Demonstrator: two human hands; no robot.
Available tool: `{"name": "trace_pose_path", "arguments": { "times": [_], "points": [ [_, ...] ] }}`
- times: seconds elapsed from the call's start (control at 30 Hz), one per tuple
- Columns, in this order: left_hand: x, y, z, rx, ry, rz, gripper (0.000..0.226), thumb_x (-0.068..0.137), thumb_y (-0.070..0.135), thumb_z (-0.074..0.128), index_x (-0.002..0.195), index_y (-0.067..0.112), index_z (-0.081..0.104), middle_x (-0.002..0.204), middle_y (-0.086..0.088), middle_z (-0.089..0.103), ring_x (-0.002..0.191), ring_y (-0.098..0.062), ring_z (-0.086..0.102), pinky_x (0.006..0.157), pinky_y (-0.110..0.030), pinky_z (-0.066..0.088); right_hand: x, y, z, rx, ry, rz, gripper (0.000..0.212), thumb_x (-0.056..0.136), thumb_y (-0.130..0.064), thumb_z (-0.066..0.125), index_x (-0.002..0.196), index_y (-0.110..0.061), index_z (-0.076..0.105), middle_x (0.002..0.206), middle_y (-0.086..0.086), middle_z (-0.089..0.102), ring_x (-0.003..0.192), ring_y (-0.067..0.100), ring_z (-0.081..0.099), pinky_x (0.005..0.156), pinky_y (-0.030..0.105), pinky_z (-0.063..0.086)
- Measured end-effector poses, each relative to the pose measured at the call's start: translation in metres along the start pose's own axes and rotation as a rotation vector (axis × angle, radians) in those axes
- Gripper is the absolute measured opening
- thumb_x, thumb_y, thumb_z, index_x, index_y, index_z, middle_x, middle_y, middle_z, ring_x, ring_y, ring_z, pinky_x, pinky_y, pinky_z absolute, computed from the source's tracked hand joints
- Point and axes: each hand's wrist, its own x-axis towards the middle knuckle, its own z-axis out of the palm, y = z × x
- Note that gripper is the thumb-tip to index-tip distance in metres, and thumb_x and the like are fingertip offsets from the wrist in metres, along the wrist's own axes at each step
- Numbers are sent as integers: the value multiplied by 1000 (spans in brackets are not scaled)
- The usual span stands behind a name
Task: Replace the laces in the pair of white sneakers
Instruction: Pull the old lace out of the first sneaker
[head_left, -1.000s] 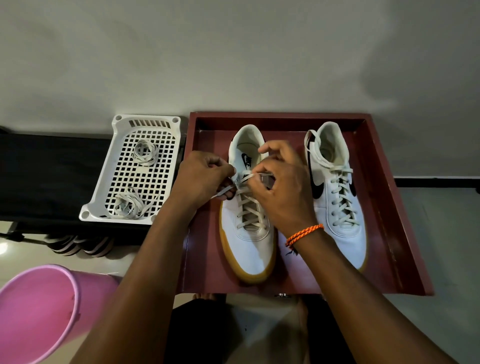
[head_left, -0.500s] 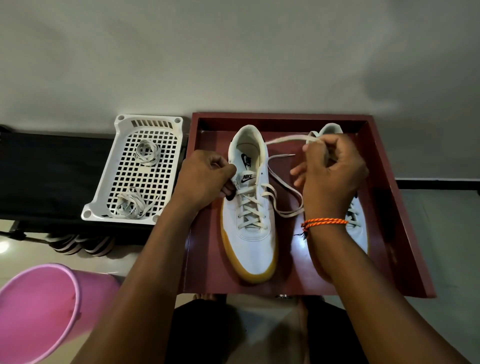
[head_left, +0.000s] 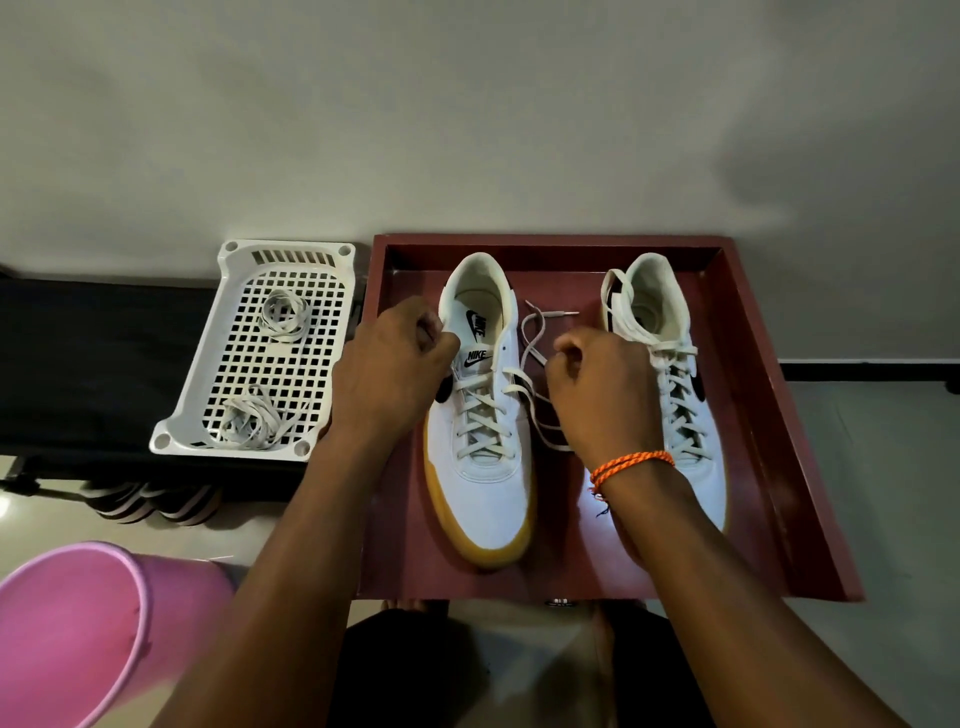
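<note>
We've got 1 view only, head cam, wide-angle, looking fwd and steeply down from above the person's own arms. It faces a pale wall (head_left: 467, 104) that fills the top half. The red tray (head_left: 779, 415) sits centre-right, close in; the white basket (head_left: 234, 291) is to its left; a pink bucket (head_left: 78, 623) cuts in at the bottom-left corner. Both forearms enter from the bottom edge. No 2nd view, so no overlap.

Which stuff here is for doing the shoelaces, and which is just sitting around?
For the job: left sneaker, right sneaker, loose lace, lace bundles in the white basket, red tray.
Just lying about: pink bucket, striped sandals.
</note>
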Motion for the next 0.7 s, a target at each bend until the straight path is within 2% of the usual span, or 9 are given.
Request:
{"name": "trace_pose_path", "arguments": {
  "times": [0.07,0.13,0.2,0.3,0.4,0.47,0.53,0.63,0.7],
  "points": [
    [1,1,2,-31,34,66,16,93,25,65,107,30,59,104,11,64,88,-15,64,73,-41,55,2,-3,2,219,-77,-66,33,94,-7,59,120,-19,74,103,2,72,89,18,69,81,42,60],
    [3,0,5,-82,18,182,28,92,17,61,115,33,60,128,5,52,108,-18,60,82,-47,58,2,-6,2,370,-202,-111,56,95,-6,58,144,-34,60,121,-7,62,102,9,64,88,34,59],
    [2,-1,7,-62,-42,275,23,92,25,55,106,35,70,145,2,42,130,-22,50,98,-44,53,0,-10,3,387,-306,-171,65,95,-11,58,150,-44,51,131,-14,53,107,8,60,89,32,58],
    [-3,-2,12,33,-217,279,24,94,36,54,94,33,77,168,5,22,149,-31,31,108,-39,33,-3,-9,1,316,-367,-213,59,92,-25,64,148,-41,53,144,-14,47,113,4,56,95,34,56],
    [-5,1,14,-19,-335,186,15,98,23,66,95,35,74,173,8,6,155,-32,17,113,-41,28,-3,-4,0,264,-395,-201,61,89,-32,75,144,-41,50,139,-14,54,107,-1,57,93,34,57],
    [-4,4,13,-49,-328,175,19,98,21,70,90,38,71,173,7,6,153,-33,19,111,-36,25,-2,-2,0,281,-404,-188,60,87,-35,78,138,-46,49,121,-13,68,96,5,68,84,41,61],
    [-2,5,12,-94,-324,186,23,98,21,71,85,40,69,173,9,7,153,-31,21,113,-36,25,-1,-1,1,291,-406,-169,57,86,-37,78,133,-47,48,107,-10,72,84,10,71,76,42,61],
    [-1,4,9,-186,-340,164,18,96,33,70,78,38,71,168,18,14,150,-25,26,119,-49,34,-2,-2,1,303,-395,-156,55,84,-44,77,131,-47,49,105,-9,72,84,13,73,74,43,61],
    [-1,6,5,-289,-328,119,16,90,38,64,78,35,74,162,19,26,143,-26,39,109,-52,48,-3,-3,1,301,-395,-153,55,83,-49,78,130,-47,49,104,-8,73,82,15,73,72,44,61]
  ]
}}
